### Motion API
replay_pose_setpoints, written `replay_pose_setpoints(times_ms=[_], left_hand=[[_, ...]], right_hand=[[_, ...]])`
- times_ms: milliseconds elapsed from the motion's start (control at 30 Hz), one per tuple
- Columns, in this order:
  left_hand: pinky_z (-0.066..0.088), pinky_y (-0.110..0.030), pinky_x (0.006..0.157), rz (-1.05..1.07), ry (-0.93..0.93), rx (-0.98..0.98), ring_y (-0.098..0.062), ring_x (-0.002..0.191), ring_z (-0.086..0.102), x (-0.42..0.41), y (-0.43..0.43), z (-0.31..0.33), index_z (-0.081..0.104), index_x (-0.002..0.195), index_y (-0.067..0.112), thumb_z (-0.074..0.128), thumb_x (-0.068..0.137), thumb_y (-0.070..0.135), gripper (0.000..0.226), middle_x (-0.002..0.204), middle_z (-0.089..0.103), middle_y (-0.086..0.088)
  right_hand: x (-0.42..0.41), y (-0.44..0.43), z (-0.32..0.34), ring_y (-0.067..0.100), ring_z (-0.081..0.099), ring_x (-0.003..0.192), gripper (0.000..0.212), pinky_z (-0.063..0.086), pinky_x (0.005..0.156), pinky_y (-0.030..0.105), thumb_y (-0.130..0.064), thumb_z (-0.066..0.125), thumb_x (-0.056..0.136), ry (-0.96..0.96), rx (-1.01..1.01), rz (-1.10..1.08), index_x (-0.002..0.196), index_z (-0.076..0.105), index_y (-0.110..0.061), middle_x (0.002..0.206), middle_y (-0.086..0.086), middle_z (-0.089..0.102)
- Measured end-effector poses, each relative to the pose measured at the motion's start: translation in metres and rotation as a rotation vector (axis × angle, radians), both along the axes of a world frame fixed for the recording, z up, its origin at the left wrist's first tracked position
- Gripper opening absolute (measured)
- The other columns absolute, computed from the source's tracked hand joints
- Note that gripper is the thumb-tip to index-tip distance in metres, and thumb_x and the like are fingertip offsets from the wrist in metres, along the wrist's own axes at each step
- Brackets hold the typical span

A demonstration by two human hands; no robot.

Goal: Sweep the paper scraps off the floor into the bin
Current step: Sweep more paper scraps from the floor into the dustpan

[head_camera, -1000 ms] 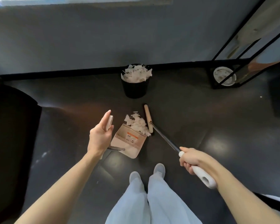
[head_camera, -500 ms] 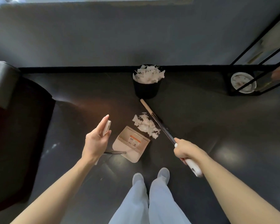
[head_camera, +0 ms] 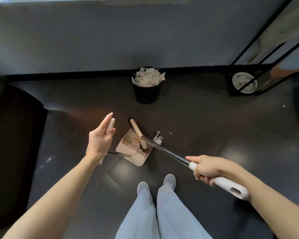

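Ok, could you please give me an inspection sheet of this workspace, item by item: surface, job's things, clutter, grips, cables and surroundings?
Surface: dark glossy floor with light reflections.
Job's things: black bin by the wall, heaped with paper; beige dustpan on the floor; broom head lying over the pan; paper scraps on the floor beside the pan.
Clutter: tiny white flecks on the floor.
Grips: left hand pinches the dustpan's white handle; right hand is curled round the broom handle.
Cables: nothing seen.
Surroundings: grey wall; black-framed stand at right, with a white round object at its base; dark furniture at left.
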State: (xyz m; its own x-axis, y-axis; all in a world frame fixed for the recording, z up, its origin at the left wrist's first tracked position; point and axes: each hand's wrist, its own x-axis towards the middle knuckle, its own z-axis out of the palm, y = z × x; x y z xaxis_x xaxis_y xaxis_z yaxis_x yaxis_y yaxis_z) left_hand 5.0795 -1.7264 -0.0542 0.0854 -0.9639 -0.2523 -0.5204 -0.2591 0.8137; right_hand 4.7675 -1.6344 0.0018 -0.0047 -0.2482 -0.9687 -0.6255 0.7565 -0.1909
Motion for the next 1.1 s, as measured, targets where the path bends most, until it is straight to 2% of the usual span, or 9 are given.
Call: replay_pose_setpoints(times_ms=[233,400,567,667,767,900,967,1033,1100], left_hand=[[0.048,-0.042,0.096,-0.134,0.011,0.005,-0.033,0.115,0.057,-0.004,0.009,0.004,0.047,0.133,0.046,0.06,0.092,0.009,0.057,0.126,0.063,-0.003],[0.039,-0.006,0.08,-0.218,-0.095,-0.027,-0.01,0.108,0.06,-0.008,0.009,0.002,0.045,0.138,0.04,0.061,0.092,0.011,0.057,0.123,0.061,0.004],[0.042,-0.019,0.09,-0.294,-0.111,-0.024,-0.012,0.114,0.059,-0.011,0.012,-0.007,0.045,0.137,0.042,0.061,0.091,0.011,0.058,0.126,0.062,0.0],[0.042,-0.022,0.094,-0.29,-0.116,-0.043,-0.018,0.114,0.061,-0.011,0.014,-0.01,0.048,0.137,0.037,0.062,0.09,0.008,0.057,0.123,0.064,-0.004],[0.044,-0.022,0.089,-0.261,-0.146,-0.079,-0.018,0.107,0.064,-0.014,0.014,-0.007,0.051,0.136,0.031,0.063,0.09,0.009,0.053,0.117,0.067,-0.004],[0.044,-0.021,0.089,-0.252,-0.128,-0.076,-0.017,0.11,0.062,-0.024,0.015,-0.003,0.052,0.135,0.03,0.063,0.09,0.009,0.051,0.12,0.066,-0.003],[0.044,-0.021,0.087,-0.261,-0.139,-0.082,-0.017,0.109,0.062,-0.026,0.017,-0.004,0.051,0.136,0.03,0.062,0.091,0.01,0.051,0.119,0.066,-0.003],[0.045,-0.023,0.084,-0.265,-0.161,-0.085,-0.018,0.106,0.063,-0.026,0.018,-0.005,0.05,0.136,0.032,0.062,0.091,0.012,0.051,0.117,0.067,-0.003],[0.044,-0.023,0.082,-0.257,-0.164,-0.093,-0.018,0.103,0.064,-0.024,0.02,-0.005,0.05,0.136,0.032,0.062,0.091,0.012,0.051,0.115,0.067,-0.004]], right_hand=[[-0.008,0.029,0.012,0.01,0.044,0.048,0.078,0.041,0.042,0.021,0.001,0.045,0.088,0.09,-0.084,0.007,0.151,0.022,-0.039,0.071,0.004,0.054],[-0.019,0.033,-0.01,0.02,0.053,0.058,0.081,0.046,0.047,0.024,-0.001,0.043,0.085,0.217,-0.11,0.052,0.153,0.016,-0.035,0.078,0.004,0.051],[-0.017,0.03,-0.037,0.021,0.061,0.063,0.077,0.048,0.045,0.023,-0.003,0.041,0.088,0.358,-0.117,0.188,0.155,0.01,-0.025,0.128,0.013,0.055],[-0.001,0.034,-0.051,0.029,0.063,0.094,0.081,0.051,0.071,0.032,-0.004,0.045,0.086,0.309,-0.068,0.206,0.156,0.007,-0.019,0.137,0.015,0.052],[0.022,0.04,-0.056,0.024,0.056,0.089,0.076,0.05,0.073,0.032,-0.008,0.046,0.088,0.226,-0.035,0.159,0.155,0.011,-0.017,0.134,0.015,0.052],[0.032,0.041,-0.05,0.018,0.054,0.091,0.074,0.052,0.091,0.034,-0.011,0.049,0.089,0.084,-0.021,0.008,0.153,0.016,-0.029,0.122,0.01,0.056],[0.025,0.036,-0.04,0.016,0.054,0.078,0.073,0.055,0.074,0.03,-0.008,0.048,0.087,0.029,-0.014,-0.09,0.151,0.024,-0.032,0.103,0.009,0.058],[0.014,0.031,-0.028,0.008,0.046,0.053,0.069,0.044,0.047,0.019,-0.003,0.045,0.088,-0.04,0.022,-0.246,0.147,0.031,-0.034,0.073,0.006,0.055],[0.003,0.027,-0.009,0.004,0.038,0.04,0.065,0.034,0.037,0.015,0.0,0.043,0.089,-0.082,0.038,-0.333,0.145,0.036,-0.033,0.054,0.0,0.048]])
